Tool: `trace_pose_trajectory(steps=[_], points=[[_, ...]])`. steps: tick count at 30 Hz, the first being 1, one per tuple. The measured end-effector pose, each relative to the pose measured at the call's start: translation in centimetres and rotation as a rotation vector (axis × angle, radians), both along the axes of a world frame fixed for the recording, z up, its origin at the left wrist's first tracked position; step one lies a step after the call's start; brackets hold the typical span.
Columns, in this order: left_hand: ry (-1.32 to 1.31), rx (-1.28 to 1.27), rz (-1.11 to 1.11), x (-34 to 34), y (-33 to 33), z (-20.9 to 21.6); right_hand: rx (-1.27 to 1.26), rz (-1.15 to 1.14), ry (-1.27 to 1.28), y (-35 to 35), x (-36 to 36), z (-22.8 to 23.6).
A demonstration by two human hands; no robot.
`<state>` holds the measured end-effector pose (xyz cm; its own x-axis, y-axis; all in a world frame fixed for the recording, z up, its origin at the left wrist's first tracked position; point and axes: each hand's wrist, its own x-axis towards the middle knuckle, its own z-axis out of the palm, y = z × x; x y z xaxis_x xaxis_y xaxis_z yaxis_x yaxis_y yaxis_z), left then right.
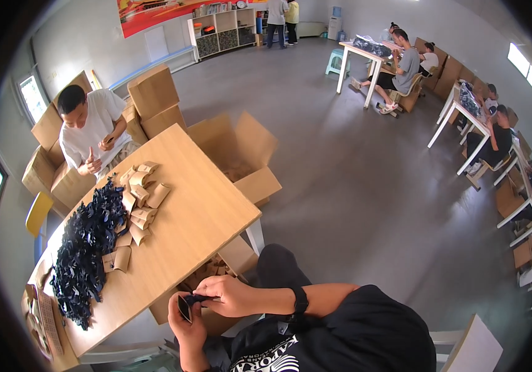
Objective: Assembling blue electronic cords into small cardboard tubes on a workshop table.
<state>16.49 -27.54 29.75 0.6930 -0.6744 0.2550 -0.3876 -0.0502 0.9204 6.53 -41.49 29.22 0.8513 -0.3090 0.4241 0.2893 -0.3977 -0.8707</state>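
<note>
Over my lap, beside the table's near edge, both of my hands are together. My left hand (188, 332) is closed round a small pillow box (184, 309), whose open end shows as a dark oval with a pale rim. With its fingers pinched, my right hand (232, 296) holds a dark navy strap-like piece (199, 299) against the box's opening. How far the piece reaches inside is hidden. A big heap of similar dark pieces (83, 257) lies on the wooden table (201, 204), with several brown pillow boxes (144, 217) alongside it.
An open carton (256, 142) stands beyond the table; another carton (236, 255) holding brown pieces is below its near edge. Across the table a person in a white shirt (92, 127) handles a small item. More people sit at white tables (365, 53) on the right.
</note>
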Motion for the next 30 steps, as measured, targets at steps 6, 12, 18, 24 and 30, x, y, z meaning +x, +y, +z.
trace_pose_trajectory(steps=[6,12,18,24,30], points=[[0.149,-0.07,-0.138,0.7,-0.6,-1.8,-0.152,-0.098,-0.046,0.0,0.1,-1.4],[0.276,-0.153,-0.179,3.8,-1.3,-3.1,-0.027,-0.207,-0.001,-2.7,0.3,-0.3],[0.329,-0.068,-0.226,9.4,-4.3,-2.7,0.27,-0.121,-0.046,-6.6,2.3,3.7],[0.471,0.014,-0.295,11.0,-6.5,-1.4,0.338,0.0,-0.305,-7.8,6.7,7.8],[0.399,-0.012,-0.255,10.7,-6.4,-1.8,0.344,0.035,-0.298,-6.2,9.6,9.6]])
